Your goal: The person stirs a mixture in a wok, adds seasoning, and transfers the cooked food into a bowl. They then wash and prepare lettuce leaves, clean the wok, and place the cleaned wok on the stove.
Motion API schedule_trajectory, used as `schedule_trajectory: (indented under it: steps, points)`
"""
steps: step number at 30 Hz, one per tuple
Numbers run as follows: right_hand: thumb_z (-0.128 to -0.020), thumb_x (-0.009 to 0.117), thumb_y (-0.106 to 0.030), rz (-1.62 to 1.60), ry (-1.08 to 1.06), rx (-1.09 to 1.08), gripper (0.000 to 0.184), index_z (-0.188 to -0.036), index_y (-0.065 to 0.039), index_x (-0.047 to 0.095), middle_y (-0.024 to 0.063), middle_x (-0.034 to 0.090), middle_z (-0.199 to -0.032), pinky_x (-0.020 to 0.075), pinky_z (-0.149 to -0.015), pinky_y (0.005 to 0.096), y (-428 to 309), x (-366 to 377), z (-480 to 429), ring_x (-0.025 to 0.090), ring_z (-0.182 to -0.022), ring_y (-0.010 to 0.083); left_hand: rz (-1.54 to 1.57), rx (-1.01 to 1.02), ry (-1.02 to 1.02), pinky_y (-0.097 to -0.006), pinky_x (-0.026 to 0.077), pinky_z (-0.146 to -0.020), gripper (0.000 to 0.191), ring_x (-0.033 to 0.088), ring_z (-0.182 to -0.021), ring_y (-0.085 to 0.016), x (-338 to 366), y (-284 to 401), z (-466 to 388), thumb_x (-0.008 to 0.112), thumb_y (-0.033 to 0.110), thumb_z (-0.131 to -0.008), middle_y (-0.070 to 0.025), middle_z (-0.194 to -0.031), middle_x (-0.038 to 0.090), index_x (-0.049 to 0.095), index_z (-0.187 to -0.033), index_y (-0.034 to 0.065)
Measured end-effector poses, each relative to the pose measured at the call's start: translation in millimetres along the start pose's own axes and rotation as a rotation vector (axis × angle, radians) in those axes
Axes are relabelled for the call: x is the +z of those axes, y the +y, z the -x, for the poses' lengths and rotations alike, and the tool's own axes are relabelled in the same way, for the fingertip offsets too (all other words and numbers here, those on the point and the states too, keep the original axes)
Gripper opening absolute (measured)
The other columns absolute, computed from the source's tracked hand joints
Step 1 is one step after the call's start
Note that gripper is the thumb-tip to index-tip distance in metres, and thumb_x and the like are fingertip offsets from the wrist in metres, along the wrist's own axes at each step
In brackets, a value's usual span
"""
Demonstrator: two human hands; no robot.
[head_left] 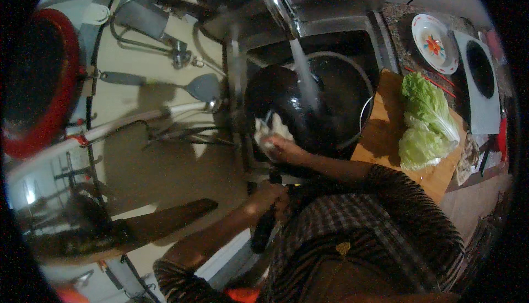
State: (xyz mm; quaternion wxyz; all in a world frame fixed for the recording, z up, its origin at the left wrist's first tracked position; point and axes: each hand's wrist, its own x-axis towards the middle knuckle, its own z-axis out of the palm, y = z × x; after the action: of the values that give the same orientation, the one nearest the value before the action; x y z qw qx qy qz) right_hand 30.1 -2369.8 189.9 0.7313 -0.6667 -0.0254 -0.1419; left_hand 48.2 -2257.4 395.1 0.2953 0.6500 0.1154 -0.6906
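Observation:
My right hand (285, 149) grips a crumpled whitish cloth or scrubber (277, 127) against a dark wok-like pan (275, 90) in the sink. My left hand (270, 197) is closed around the pan's black handle (263, 230), close to my body. Water (305, 73) runs from the chrome faucet (281, 5) onto the pan. Behind it, a round vessel with a pale rim (357, 65) and a looped side handle (364, 110) sits in the sink (382, 42). Shadow hides where pan and vessel meet.
Right of the sink, leafy cabbage (430, 125) lies on a wooden cutting board (382, 119). A flower-patterned plate (421, 34) and red chopsticks (444, 88) are beyond. Leftward hang a grey spatula (204, 88) and a red-rimmed pan (70, 67), near a white pipe (136, 123).

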Motion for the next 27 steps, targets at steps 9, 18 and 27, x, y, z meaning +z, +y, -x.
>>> schedule_trajectory:
  steps: [9, 18, 27]
  points:
    - [-0.093, 0.053, -0.038, 2.022, 0.079, -0.199, 0.053, -0.138, -0.011, 0.046, 0.0192, 0.037, -0.144, 0.0437, -0.094, 0.0537, 163, -95, 80, 0.039, -0.126, 0.0420, 0.137, 0.128, -0.044, -0.0294, 0.038, -0.050, 0.017, 0.045, -0.058, -0.012, -8, -12, 32, 0.050, 0.014, -0.092, -0.0031, -0.070, 0.049, 0.047, -0.075, 0.0089]
    - [-0.086, 0.061, -0.022, 0.989, 0.067, 0.374, 0.037, -0.120, -0.008, 0.058, 0.0202, 0.052, -0.122, 0.0451, -0.092, 0.0456, 71, -119, 52, 0.049, -0.110, 0.0404, -0.061, 0.152, 0.179, -0.0320, 0.039, -0.045, 0.017, 0.046, -0.049, -0.013, 6, -34, 88, 0.056, 0.022, -0.091, 0.0003, -0.059, 0.046, 0.052, -0.079, 0.0110]
    - [-0.084, 0.064, -0.020, 0.910, 0.054, 0.090, 0.041, -0.122, -0.005, 0.056, 0.0217, 0.053, -0.120, 0.0447, -0.096, 0.0455, 24, -89, 103, 0.049, -0.111, 0.0400, -0.135, 0.334, 0.505, -0.0295, 0.041, -0.050, 0.021, 0.047, -0.051, -0.013, 85, -67, 139, 0.058, 0.022, -0.090, -0.0007, -0.061, 0.050, 0.053, -0.074, 0.0096]
